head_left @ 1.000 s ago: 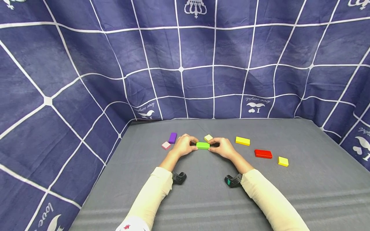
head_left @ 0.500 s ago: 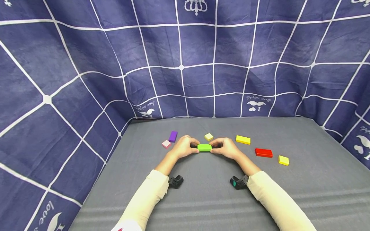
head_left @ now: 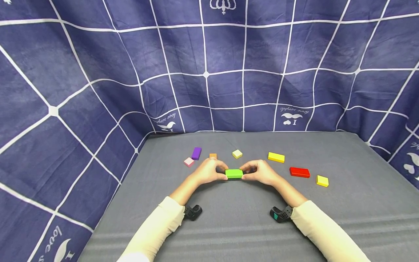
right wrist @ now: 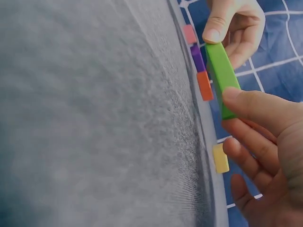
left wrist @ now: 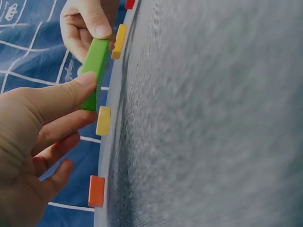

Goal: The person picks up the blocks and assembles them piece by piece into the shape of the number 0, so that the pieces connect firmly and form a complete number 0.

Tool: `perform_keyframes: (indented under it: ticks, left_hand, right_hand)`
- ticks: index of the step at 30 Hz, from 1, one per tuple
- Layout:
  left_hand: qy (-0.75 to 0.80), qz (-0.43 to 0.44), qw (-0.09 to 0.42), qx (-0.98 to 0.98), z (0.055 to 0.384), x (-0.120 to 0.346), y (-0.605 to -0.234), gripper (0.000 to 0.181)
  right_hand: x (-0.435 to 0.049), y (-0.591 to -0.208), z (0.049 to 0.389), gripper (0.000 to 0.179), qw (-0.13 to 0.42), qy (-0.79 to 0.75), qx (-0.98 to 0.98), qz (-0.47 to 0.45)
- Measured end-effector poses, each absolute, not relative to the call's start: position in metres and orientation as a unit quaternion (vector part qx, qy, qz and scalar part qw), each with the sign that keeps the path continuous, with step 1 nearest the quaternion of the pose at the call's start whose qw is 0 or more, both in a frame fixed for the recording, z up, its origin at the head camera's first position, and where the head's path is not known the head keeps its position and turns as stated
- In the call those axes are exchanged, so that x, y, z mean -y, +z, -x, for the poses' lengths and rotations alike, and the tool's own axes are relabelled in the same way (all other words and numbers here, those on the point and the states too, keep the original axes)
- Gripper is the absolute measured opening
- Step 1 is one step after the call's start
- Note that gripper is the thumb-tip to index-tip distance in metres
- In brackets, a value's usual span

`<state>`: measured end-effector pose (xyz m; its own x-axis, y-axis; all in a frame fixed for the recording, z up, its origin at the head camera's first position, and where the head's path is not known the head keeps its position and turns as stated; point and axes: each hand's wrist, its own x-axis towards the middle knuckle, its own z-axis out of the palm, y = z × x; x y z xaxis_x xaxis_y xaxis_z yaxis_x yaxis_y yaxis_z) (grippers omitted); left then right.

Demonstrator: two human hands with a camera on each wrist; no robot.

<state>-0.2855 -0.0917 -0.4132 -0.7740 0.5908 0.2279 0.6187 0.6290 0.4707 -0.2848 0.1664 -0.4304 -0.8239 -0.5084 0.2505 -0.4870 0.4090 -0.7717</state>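
A bright green rectangular block (head_left: 234, 174) is held level between both hands above the grey cloth. My left hand (head_left: 209, 171) pinches its left end between thumb and forefinger. The right end is pinched the same way by my right hand (head_left: 260, 172). In the left wrist view the green block (left wrist: 96, 61) spans the gap between the two thumbs, with the other fingers loosely bent. The right wrist view has the same green block (right wrist: 220, 75) off the surface. Behind the hands lie a pale yellow block (head_left: 237, 154) and an orange block (head_left: 213, 155), partly hidden by the left hand.
On the grey cloth (head_left: 229, 225), a purple block (head_left: 196, 153) and a pink block (head_left: 188, 162) lie to the left. A long yellow block (head_left: 276, 157), a red block (head_left: 299, 172) and a small yellow block (head_left: 322, 181) lie to the right. A blue curtain (head_left: 226, 91) hangs behind.
Both hands have drawn the green block nearer to me and slightly right, apparently raising it. The orange block has come into view behind the left hand.
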Motion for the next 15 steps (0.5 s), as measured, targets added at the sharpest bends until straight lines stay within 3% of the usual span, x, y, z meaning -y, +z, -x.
perform_keyframes:
  ticks: [15]
  left_hand:
    - [-0.275,0.37,-0.002,0.887,0.247,0.092,-0.41,0.028]
  right_hand:
    - [-0.168,-0.418,0.245,0.027,0.087,-0.463,-0.821,0.322]
